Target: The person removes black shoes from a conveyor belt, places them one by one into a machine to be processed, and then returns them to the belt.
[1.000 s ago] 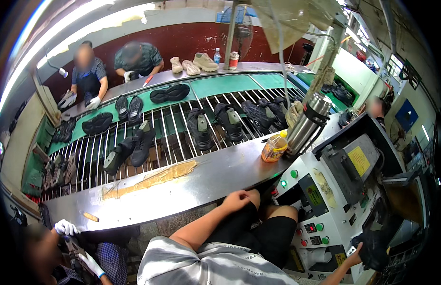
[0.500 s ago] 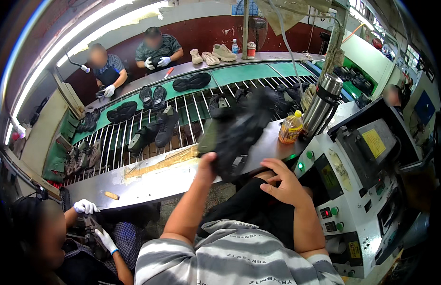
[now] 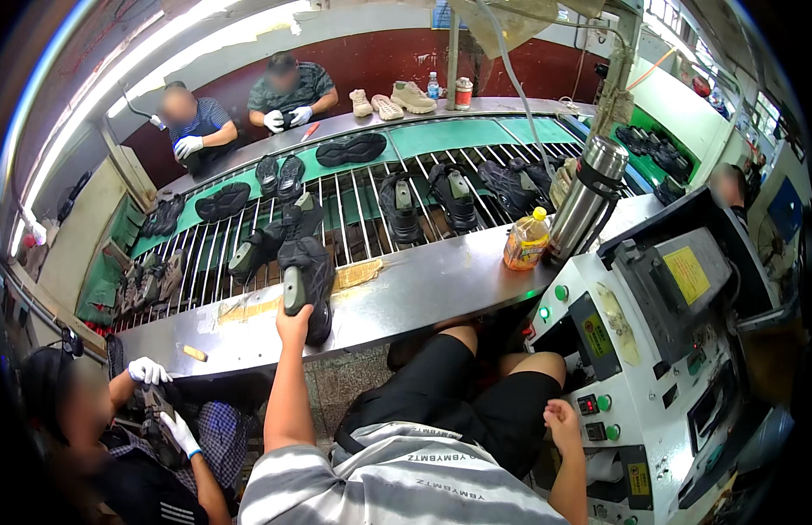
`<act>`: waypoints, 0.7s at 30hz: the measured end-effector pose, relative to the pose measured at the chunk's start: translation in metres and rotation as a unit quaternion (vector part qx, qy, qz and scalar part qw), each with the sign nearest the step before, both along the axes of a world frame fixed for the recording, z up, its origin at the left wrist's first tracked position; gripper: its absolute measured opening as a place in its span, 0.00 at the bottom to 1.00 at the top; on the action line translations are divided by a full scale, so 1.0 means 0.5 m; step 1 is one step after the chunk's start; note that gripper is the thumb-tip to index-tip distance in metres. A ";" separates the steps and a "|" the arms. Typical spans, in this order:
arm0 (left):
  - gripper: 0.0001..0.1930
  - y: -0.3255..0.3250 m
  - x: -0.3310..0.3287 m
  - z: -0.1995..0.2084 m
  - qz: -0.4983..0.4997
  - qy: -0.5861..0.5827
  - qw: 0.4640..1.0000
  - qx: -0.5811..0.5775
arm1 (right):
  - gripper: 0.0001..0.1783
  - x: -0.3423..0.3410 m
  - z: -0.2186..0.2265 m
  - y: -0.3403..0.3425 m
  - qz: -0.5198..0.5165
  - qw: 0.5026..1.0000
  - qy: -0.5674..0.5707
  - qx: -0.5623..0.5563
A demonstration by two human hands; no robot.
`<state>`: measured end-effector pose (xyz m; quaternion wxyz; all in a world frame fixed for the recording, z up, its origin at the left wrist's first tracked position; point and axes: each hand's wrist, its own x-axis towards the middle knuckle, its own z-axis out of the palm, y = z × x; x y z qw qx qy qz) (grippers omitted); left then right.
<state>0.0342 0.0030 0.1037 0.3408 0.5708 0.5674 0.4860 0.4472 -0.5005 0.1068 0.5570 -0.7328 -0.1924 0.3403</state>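
Note:
My left hand (image 3: 294, 324) is closed on the grey-green last in the heel end of a black lace-up shoe (image 3: 317, 278). That shoe is at the metal ledge along the near side of the roller conveyor, its far end close to other dark shoes. A black shoe with a last (image 3: 255, 252) lies on the rods just left of it. My right hand (image 3: 562, 424) is in the air beside the machine's control panel (image 3: 598, 404), its fingers loosely bent, with nothing visible in it.
Several black shoes with lasts (image 3: 454, 194) stand on the conveyor rods. A yellow-capped drink bottle (image 3: 526, 241) and a steel thermos (image 3: 590, 197) stand on the ledge at right. A gloved co-worker (image 3: 82, 429) sits at lower left holding a shoe; two more people work across the conveyor.
My left hand has carried the black shoe left and down to the ledge, from in front of my body. My right hand has drawn back right and down toward the machine's panel.

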 end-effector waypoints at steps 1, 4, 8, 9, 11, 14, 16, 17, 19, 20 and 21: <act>0.31 0.010 0.021 0.001 0.038 0.023 0.999 0.017 | 0.14 0.001 -0.010 -0.005 -0.018 1.000 0.018 0.001; 0.33 0.022 0.102 0.014 0.040 -0.007 0.998 0.047 | 0.09 -0.019 -0.018 0.025 -0.044 0.999 0.020 0.000; 0.37 0.096 0.196 0.033 0.050 -0.031 0.997 0.041 | 0.05 -0.036 -0.025 0.169 0.005 0.999 -0.025 0.036; 0.37 0.129 0.212 0.012 0.067 -0.028 0.995 0.068 | 0.05 -0.042 -0.023 0.222 0.032 0.997 -0.034 0.060; 0.38 0.180 0.266 0.008 0.114 0.029 0.992 0.054 | 0.04 -0.050 0.000 0.335 0.074 0.993 -0.070 0.051; 0.35 0.246 0.327 0.023 0.111 -0.046 0.992 0.047 | 0.03 -0.018 -0.018 0.530 0.108 0.982 -0.110 0.111; 0.33 0.288 0.350 0.006 0.140 0.001 0.988 0.063 | 0.02 0.007 -0.009 0.687 0.100 0.977 -0.168 0.088; 0.33 0.312 0.353 -0.005 0.134 -0.023 0.989 0.063 | 0.02 0.027 -0.026 0.767 0.091 0.979 -0.160 0.084; 0.32 0.352 0.387 -0.028 0.144 -0.021 0.985 0.089 | 0.04 0.094 -0.085 0.902 0.084 0.953 -0.288 0.038; 0.32 0.371 0.402 -0.046 0.140 -0.015 0.985 0.100 | 0.04 0.094 -0.065 0.964 0.062 0.944 -0.323 0.009; 0.33 0.388 0.425 -0.070 0.131 -0.025 0.984 0.119 | 0.04 0.119 -0.079 1.003 0.071 0.932 -0.355 -0.028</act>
